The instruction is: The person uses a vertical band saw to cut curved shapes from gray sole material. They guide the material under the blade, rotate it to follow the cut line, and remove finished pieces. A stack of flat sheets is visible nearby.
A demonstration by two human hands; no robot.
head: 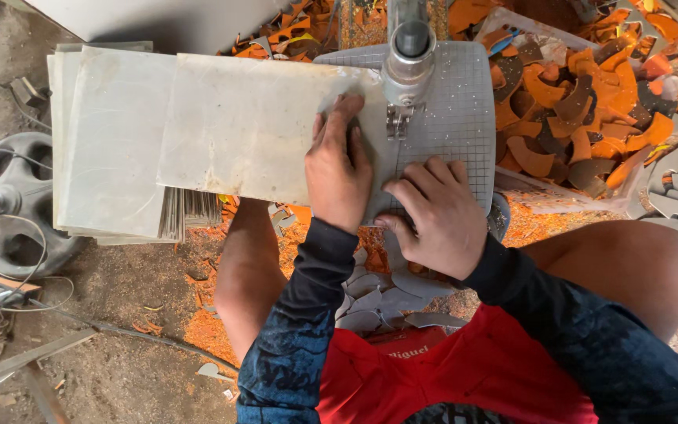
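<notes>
Mid-cut, your left hand (pixel 337 169) and right hand (pixel 435 212) pressed flat, side by side, on the grey sheet (pixel 245 129) at the saw blade (pixel 396 122) just beyond your fingertips, a steady feed seemingly needed next.

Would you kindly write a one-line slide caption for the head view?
Both hands, left hand and right hand, press a grey sheet on the saw table.

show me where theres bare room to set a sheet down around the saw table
Bare dirt floor lies lower left, between the sheet stack, the fan base and the knee. The saw table is taken by both hands and the sheet. The right is crowded with orange offcuts.
</notes>
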